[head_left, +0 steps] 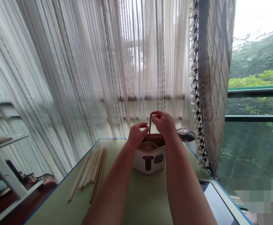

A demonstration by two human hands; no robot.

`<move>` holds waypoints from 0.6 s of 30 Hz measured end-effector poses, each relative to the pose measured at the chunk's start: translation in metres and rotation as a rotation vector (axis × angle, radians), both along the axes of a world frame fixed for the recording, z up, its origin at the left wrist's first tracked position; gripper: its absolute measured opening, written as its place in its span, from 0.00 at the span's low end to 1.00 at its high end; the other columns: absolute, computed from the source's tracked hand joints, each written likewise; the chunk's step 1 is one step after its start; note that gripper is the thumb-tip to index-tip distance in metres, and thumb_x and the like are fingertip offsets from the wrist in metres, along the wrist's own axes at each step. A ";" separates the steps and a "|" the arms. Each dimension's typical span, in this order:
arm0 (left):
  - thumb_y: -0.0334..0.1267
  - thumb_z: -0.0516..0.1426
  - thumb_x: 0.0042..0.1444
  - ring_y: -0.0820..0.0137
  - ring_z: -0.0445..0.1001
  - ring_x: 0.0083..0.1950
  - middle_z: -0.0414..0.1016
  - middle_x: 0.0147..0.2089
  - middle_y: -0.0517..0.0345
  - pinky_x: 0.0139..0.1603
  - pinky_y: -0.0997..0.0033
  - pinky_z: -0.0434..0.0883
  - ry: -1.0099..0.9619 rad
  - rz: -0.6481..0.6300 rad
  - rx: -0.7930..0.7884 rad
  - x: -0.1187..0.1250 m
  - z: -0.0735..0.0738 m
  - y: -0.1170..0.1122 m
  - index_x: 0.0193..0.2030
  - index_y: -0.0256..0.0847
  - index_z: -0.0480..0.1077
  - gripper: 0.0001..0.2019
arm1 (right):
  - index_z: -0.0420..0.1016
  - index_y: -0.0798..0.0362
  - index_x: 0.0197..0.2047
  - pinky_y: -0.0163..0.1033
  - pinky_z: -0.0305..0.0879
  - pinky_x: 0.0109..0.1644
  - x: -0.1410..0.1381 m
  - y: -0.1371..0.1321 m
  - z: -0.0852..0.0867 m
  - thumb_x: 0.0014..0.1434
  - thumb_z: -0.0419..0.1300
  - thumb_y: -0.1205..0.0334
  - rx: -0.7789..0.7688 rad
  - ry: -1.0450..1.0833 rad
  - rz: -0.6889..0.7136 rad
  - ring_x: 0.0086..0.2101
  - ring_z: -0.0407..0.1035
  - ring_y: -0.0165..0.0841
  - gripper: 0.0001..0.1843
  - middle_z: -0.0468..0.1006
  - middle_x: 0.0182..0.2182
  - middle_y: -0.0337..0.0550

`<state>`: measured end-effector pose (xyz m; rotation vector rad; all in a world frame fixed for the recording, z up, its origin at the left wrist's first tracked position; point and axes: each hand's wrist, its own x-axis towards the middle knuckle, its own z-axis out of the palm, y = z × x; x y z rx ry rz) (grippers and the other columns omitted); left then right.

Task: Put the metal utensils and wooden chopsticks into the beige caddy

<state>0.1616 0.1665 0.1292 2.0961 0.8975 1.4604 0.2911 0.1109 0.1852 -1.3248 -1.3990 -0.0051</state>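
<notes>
A white utensil holder (150, 161) with wooden compartments and a mushroom mark stands at the far middle of the green table (141, 203). A round wooden piece lies in its front compartment. Both hands are above it. My right hand (164, 123) pinches the top of upright brown chopsticks (150, 123) that stand in the holder. My left hand (137, 134) is curled beside the sticks with its fingertips touching them.
Several loose chopsticks (91, 172) lie in a bundle on the left of the table. A metal perforated ladle head (186, 135) rests behind the holder on the right. A dark tablet (217, 203) lies at the near right corner. Sheer curtains hang behind; a white shelf stands left.
</notes>
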 end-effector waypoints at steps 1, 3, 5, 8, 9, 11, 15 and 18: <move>0.38 0.58 0.49 0.68 0.75 0.41 0.77 0.39 0.51 0.46 0.67 0.69 -0.063 0.003 -0.009 0.000 0.002 0.000 0.42 0.36 0.73 0.14 | 0.75 0.53 0.39 0.38 0.65 0.38 -0.001 0.000 0.000 0.50 0.55 0.62 0.000 -0.003 0.007 0.29 0.72 0.32 0.13 0.78 0.29 0.43; 0.38 0.58 0.49 0.68 0.75 0.39 0.77 0.37 0.50 0.44 0.68 0.71 -0.171 0.021 -0.026 0.000 0.008 -0.001 0.42 0.36 0.72 0.14 | 0.75 0.53 0.40 0.38 0.65 0.38 -0.001 0.001 -0.001 0.50 0.55 0.62 0.008 -0.003 0.002 0.30 0.72 0.32 0.14 0.78 0.29 0.42; 0.38 0.58 0.49 0.69 0.75 0.38 0.77 0.36 0.51 0.42 0.68 0.71 -0.254 0.053 -0.023 -0.001 0.014 -0.003 0.42 0.36 0.72 0.14 | 0.74 0.54 0.42 0.39 0.65 0.40 -0.002 0.000 0.000 0.50 0.56 0.61 0.019 0.006 -0.022 0.31 0.72 0.33 0.16 0.78 0.30 0.42; 0.38 0.58 0.49 0.69 0.75 0.37 0.77 0.34 0.52 0.42 0.67 0.71 -0.307 0.101 0.000 -0.002 0.020 -0.007 0.42 0.36 0.71 0.13 | 0.73 0.54 0.43 0.40 0.65 0.41 -0.001 -0.005 0.006 0.49 0.57 0.61 0.042 0.035 -0.055 0.32 0.72 0.33 0.16 0.78 0.31 0.42; 0.38 0.58 0.49 0.69 0.75 0.37 0.77 0.34 0.52 0.42 0.67 0.71 -0.312 0.111 0.005 -0.002 0.021 -0.008 0.41 0.37 0.71 0.13 | 0.73 0.54 0.43 0.40 0.65 0.40 0.000 -0.009 0.009 0.50 0.57 0.61 0.056 0.050 -0.064 0.32 0.72 0.34 0.16 0.78 0.31 0.42; 0.39 0.57 0.49 0.69 0.75 0.37 0.77 0.34 0.52 0.42 0.67 0.71 -0.314 0.122 0.010 -0.002 0.021 -0.011 0.41 0.37 0.72 0.12 | 0.73 0.54 0.41 0.41 0.66 0.39 0.000 -0.017 0.015 0.50 0.57 0.60 0.101 0.087 -0.088 0.31 0.72 0.34 0.15 0.78 0.32 0.44; 0.39 0.56 0.50 0.69 0.75 0.37 0.77 0.34 0.52 0.41 0.66 0.71 -0.301 0.139 0.039 -0.003 0.025 -0.018 0.41 0.37 0.71 0.12 | 0.73 0.55 0.39 0.42 0.67 0.37 0.001 -0.034 0.025 0.52 0.55 0.59 0.282 0.156 -0.096 0.30 0.72 0.34 0.13 0.77 0.31 0.44; 0.38 0.56 0.50 0.69 0.75 0.38 0.76 0.35 0.53 0.42 0.66 0.71 -0.284 0.181 0.137 -0.009 0.038 -0.031 0.42 0.37 0.71 0.12 | 0.72 0.53 0.41 0.41 0.68 0.36 0.002 -0.043 0.029 0.54 0.53 0.58 0.383 0.182 0.013 0.31 0.71 0.32 0.14 0.76 0.31 0.42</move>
